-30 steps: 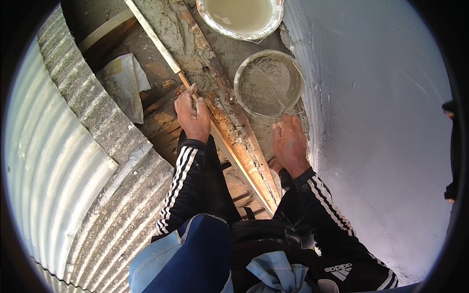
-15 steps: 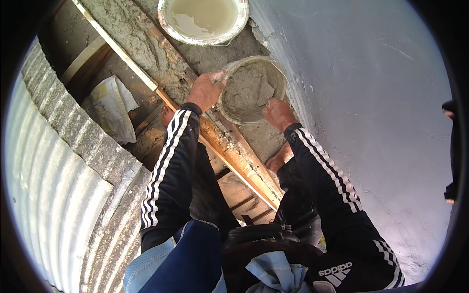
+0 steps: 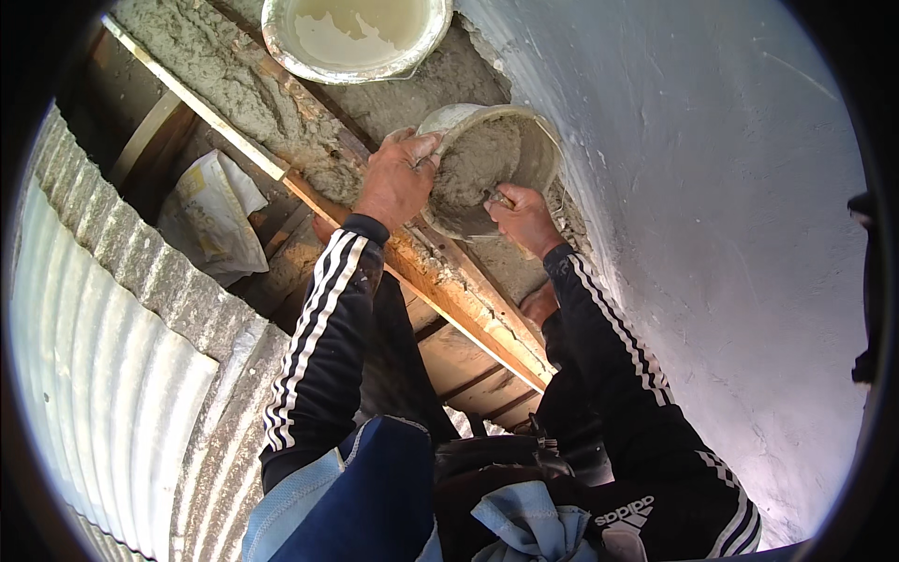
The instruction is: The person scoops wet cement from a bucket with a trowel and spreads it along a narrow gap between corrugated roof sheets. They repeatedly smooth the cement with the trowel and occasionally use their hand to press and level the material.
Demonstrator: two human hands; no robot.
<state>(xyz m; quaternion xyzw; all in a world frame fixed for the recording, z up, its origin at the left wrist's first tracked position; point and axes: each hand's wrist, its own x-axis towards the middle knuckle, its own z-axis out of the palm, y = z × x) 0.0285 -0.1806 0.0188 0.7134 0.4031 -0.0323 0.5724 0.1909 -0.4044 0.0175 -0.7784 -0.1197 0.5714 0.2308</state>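
My left hand (image 3: 398,180) is closed on the rim of a round bucket (image 3: 540,150), at its left side. The bucket leans toward the grey wall, and part of its outer left side shows. Wet grey mortar (image 3: 479,157) lies inside it. At the bucket's near right side, my right hand (image 3: 526,221) is wrapped round the handle of a trowel (image 3: 495,198). The trowel's blade is hidden, down in the mortar.
A second bucket (image 3: 433,45) with cloudy water stands beyond. To the right rises a smooth grey wall (image 3: 702,206). Wooden boards (image 3: 468,304) run diagonally beneath my arms. Corrugated sheets (image 3: 112,356) and a crumpled white sack (image 3: 211,215) lie left.
The bucket has tipped toward the wall under my left hand. My right hand has shifted slightly left, and the trowel blade seen earlier has sunk into the mortar. The view has moved a little.
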